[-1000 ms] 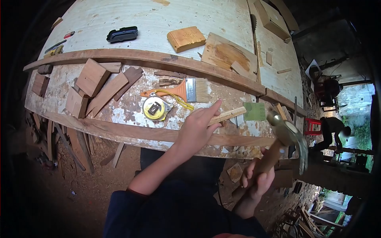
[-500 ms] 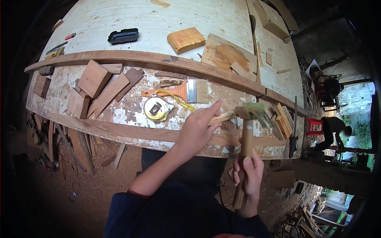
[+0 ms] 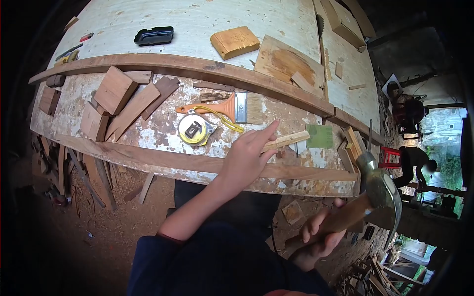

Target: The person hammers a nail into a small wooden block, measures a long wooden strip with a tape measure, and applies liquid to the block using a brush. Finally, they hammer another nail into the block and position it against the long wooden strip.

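Note:
My left hand (image 3: 247, 155) rests at the front of the workbench, its fingers closed on a thin wooden stick (image 3: 292, 139) that points right, with the index finger stretched out. Beyond the front edge, at the right, my right hand (image 3: 321, 232) grips the wooden handle of a claw hammer (image 3: 377, 190), whose metal head is raised apart from the stick. A green square of sandpaper-like material (image 3: 320, 136) lies by the stick's tip. Left of my left hand are a tape measure (image 3: 193, 129) and a wide brush with an orange handle (image 3: 219, 107).
A long wooden rail (image 3: 197, 66) crosses the bench. Wood blocks (image 3: 115, 90) lie at the left, small wood pieces (image 3: 351, 148) at the right. Behind the rail sit a black tray (image 3: 154, 36), a yellowish block (image 3: 235, 42) and a board (image 3: 286, 64). A person (image 3: 414, 160) bends over at the far right.
My right hand has swung the hammer right, away from the stick's end, and the green piece shows fully now. My left hand has stayed nearly in place on the stick.

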The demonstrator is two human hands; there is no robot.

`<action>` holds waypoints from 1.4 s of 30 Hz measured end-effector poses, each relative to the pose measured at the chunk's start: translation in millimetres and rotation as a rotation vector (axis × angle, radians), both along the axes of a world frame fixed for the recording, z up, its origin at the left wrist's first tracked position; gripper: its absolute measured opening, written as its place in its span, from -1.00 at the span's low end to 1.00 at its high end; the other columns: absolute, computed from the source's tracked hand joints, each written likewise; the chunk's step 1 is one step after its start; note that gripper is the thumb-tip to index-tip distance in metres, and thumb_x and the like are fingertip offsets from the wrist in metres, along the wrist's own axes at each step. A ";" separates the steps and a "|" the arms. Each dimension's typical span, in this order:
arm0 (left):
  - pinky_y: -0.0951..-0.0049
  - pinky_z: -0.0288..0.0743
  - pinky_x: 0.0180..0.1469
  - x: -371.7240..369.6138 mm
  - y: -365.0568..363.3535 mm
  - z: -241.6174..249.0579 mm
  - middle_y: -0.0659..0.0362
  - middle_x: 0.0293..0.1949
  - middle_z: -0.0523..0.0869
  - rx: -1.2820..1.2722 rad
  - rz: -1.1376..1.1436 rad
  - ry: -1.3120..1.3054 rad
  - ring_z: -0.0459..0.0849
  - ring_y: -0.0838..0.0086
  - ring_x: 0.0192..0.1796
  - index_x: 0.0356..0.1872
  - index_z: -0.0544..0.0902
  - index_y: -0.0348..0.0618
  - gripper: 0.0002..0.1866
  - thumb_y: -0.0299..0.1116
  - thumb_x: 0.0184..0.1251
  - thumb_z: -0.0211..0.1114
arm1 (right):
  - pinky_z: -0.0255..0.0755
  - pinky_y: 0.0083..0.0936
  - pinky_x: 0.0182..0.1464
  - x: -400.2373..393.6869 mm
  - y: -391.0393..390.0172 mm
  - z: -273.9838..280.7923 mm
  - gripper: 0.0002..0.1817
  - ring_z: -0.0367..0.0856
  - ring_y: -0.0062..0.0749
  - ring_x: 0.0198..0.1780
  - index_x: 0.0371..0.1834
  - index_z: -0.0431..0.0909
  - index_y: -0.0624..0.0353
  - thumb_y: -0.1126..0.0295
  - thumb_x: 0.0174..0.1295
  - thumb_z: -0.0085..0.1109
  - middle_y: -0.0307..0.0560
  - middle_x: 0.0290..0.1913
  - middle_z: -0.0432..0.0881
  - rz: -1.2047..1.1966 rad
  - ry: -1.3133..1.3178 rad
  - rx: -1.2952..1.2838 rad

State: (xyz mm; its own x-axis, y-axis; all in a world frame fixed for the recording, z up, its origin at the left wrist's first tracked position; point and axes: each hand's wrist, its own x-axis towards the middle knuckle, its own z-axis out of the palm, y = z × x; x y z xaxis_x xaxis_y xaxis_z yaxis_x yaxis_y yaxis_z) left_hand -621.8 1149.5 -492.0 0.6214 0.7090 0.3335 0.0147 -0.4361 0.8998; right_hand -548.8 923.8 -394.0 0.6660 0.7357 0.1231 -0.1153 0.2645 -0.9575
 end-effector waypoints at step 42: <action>0.22 0.73 0.07 -116.8 211.2 30.8 0.02 -0.09 0.87 0.022 0.024 -0.015 0.87 0.14 -0.02 0.49 0.57 -0.17 -0.21 -0.56 0.15 0.63 | 0.31 -0.63 -0.59 -111.3 211.0 23.0 -0.14 0.39 -0.55 -0.65 0.55 0.25 0.45 -0.10 0.54 0.25 -0.12 -0.45 0.50 0.068 -0.031 -0.172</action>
